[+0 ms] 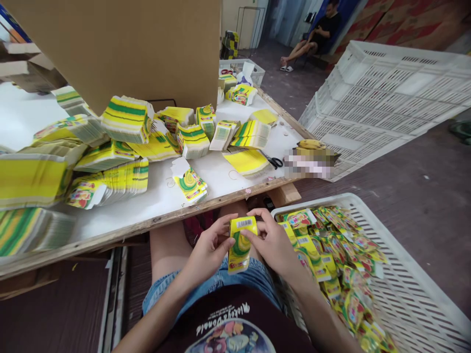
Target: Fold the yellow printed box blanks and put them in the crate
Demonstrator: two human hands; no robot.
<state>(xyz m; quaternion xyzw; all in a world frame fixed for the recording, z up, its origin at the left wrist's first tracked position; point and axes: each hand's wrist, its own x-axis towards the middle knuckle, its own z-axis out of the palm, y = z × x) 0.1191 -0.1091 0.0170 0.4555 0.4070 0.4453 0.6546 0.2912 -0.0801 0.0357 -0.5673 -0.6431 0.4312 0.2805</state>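
Observation:
Over my lap I hold a yellow and green printed packet [242, 245] with a barcode at its upper end. My left hand [209, 247] pinches its left edge between thumb and fingers. From the other side my right hand [270, 240] grips it, the thumb lying across the front near the barcode. Whether the packet is a folded card or a filled sachet I cannot tell. Ahead on the table [162, 208], a small stack of similar printed cards [191, 185] lies near the front edge.
Stacks of yellow and green cards [127, 120] cover the left and back of the table. Black scissors [275, 162] and bananas [311, 144] lie at its right corner. To my right stands a white basket [412, 274] of packets; behind it rise white crates [382, 98]. A person [320, 32] sits farther back.

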